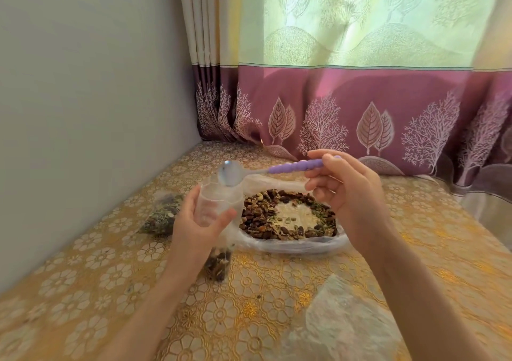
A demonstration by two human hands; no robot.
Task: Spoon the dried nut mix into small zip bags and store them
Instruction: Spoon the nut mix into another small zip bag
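Note:
My left hand (pixel 198 223) grips a small clear zip bag (pixel 219 203), held upright with its mouth open; some nut mix (pixel 217 263) sits in its bottom below my hand. My right hand (pixel 346 191) pinches the purple beaded handle of a spoon (pixel 277 168). The spoon's metal bowl, tipped over the bag's mouth, looks empty. The dried nut mix (pixel 288 214) lies as a ring in a wide open plastic bag (pixel 293 247) on the table, just right of the zip bag.
A filled zip bag (pixel 162 216) lies on the table at the left, near the grey wall. Empty clear bags (pixel 340 322) lie at the front right. A gold flowered cloth (pixel 110 277) covers the table; a curtain (pixel 360 97) hangs behind.

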